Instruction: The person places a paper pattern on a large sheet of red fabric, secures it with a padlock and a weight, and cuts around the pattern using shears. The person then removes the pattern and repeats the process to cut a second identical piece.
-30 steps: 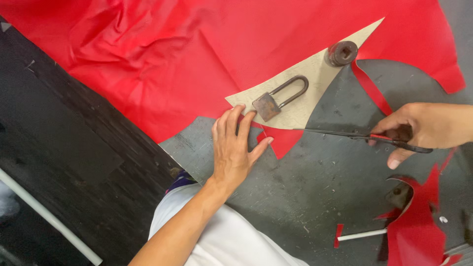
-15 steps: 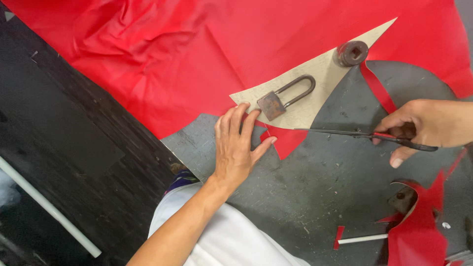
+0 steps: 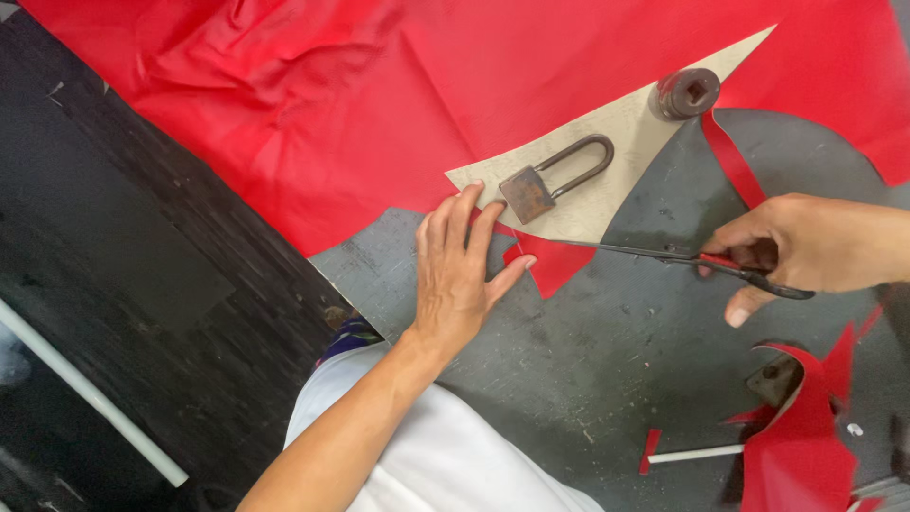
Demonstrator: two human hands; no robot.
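My left hand lies flat, fingers spread, on the grey work surface, its fingertips pressing the edge of a beige paper pattern and the red sheet material beneath it. A rusty padlock and a dark round metal weight sit on the pattern. My right hand grips long scissors whose blades reach left along the pattern's lower edge, tips at a small red flap beside my left thumb.
A narrow red strip hangs below the round weight. Red offcuts and a small white stick lie at the lower right. Dark wooden flooring and a white pipe lie to the left.
The view has shifted slightly. The scissors have advanced left along the pattern's edge toward my left hand, which has stayed in place.
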